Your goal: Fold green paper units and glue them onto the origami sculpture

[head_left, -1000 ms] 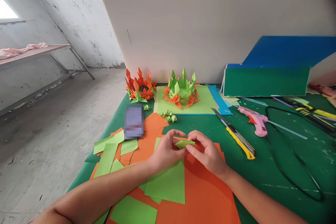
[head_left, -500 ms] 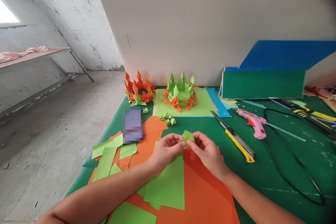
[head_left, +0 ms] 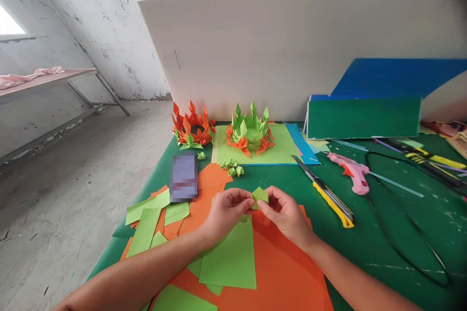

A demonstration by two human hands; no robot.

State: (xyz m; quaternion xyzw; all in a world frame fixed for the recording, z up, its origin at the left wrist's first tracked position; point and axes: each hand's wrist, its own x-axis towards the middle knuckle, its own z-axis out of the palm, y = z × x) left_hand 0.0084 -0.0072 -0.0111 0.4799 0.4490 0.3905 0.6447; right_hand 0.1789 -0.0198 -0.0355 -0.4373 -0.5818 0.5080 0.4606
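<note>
A small folded piece of green paper point(head_left: 260, 196) is pinched between my two hands, above the orange and green sheets. My left hand point(head_left: 229, 211) grips its left edge between thumb and fingers. On the other side my right hand point(head_left: 284, 211) holds the right edge, its thumb pressed on the front face. Below them lie a larger green sheet point(head_left: 229, 257) and a big orange sheet point(head_left: 288, 262). Just beyond my hands sit several small folded green paper pieces point(head_left: 232, 167). Farther back stand an orange paper crown point(head_left: 192, 124) and a green paper crown point(head_left: 251, 129) with orange flowers.
Right of my hands lie a yellow utility knife point(head_left: 330, 199), blade out, and a pink glue gun point(head_left: 352, 170) with a black cord point(head_left: 394, 233). A blurred dark rectangle point(head_left: 184, 177) rests at left. Behind the table point(head_left: 394, 209) rises a white board point(head_left: 241, 48).
The folded green paper has been turned a little in my fingers, and its top now shows a pointed peak. Both hands still hold it. The view has shifted slightly.
</note>
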